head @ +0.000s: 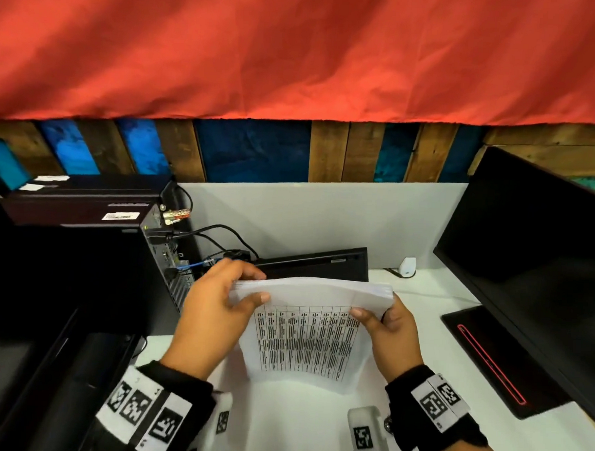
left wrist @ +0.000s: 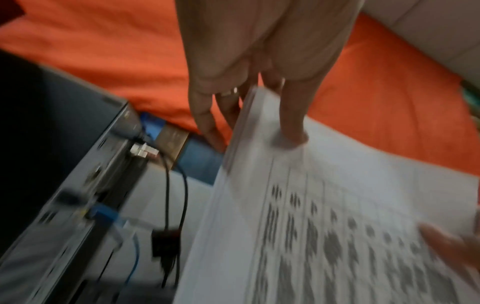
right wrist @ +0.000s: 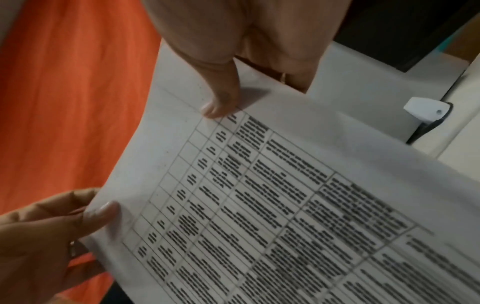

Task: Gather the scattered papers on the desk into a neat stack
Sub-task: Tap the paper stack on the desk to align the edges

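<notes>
A stack of white papers [head: 307, 331] with a printed table on the top sheet stands nearly upright on its lower edge above the white desk [head: 438, 333]. My left hand [head: 217, 307] pinches the stack's upper left corner, thumb in front and fingers behind. My right hand [head: 387, 328] pinches the upper right corner the same way. In the left wrist view the thumb presses the top sheet of the papers [left wrist: 324, 216] and my left hand [left wrist: 259, 98] has its fingers behind the edge. The right wrist view shows my right hand [right wrist: 233, 82] with its thumb on the papers [right wrist: 259, 195].
A black computer tower [head: 83, 250] with cables stands at the left. A black keyboard [head: 321, 262] leans against the white partition behind the papers. A dark monitor [head: 543, 253] and its base [head: 498, 360] stand at the right. A small white device [head: 407, 267] sits at the back.
</notes>
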`<state>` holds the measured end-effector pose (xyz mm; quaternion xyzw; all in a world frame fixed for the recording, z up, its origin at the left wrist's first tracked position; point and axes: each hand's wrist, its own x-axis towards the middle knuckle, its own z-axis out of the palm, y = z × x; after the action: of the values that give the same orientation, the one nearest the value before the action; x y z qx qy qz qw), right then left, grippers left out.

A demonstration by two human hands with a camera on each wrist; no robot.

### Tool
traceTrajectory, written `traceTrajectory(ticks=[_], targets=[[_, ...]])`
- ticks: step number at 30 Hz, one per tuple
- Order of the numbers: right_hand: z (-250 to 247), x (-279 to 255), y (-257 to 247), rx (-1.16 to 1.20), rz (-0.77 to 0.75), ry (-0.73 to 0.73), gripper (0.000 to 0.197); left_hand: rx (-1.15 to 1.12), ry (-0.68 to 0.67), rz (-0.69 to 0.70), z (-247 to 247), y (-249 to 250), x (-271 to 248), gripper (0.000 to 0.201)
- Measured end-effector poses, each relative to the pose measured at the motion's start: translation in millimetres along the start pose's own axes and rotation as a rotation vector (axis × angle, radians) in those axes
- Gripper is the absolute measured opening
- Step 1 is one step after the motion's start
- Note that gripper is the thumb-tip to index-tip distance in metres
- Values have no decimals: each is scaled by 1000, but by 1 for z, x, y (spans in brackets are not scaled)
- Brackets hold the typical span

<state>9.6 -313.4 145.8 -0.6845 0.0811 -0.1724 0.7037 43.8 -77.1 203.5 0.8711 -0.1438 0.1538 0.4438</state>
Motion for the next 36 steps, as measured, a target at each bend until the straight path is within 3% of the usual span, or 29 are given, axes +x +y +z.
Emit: traceTrajectory(ticks=[4, 10, 13, 16, 18, 21, 25, 30, 36], targets=[[0, 5, -9, 69, -11, -68, 28, 112, -219, -74, -12, 10, 18, 14], [-7, 11, -29, 3, -114, -96, 19, 249, -325, -61, -7, 13, 20, 6], [-8, 11, -33, 47, -112, -91, 27, 69, -248, -75, -3, 12, 19, 14], [-11, 10, -33, 108, -103, -91, 35, -176, -95, -117, 4, -3, 15, 51], [-15, 12, -32, 148, -84, -85, 34, -415, -78, -232, 15, -23, 7, 67], [-20, 15, -20, 150, -3, -101, 40, -627, -187, -458, 40, -57, -11, 59], [-19, 7, 18, -74, 224, -148, 34, -518, -270, -603, 69, -82, -37, 36], [-9, 1, 25, -104, 197, -110, 23, -533, -27, -594, 79, -74, -41, 26], [-2, 5, 2, -5, 104, -46, 29, -617, 43, -475, 59, -49, -29, 47]])
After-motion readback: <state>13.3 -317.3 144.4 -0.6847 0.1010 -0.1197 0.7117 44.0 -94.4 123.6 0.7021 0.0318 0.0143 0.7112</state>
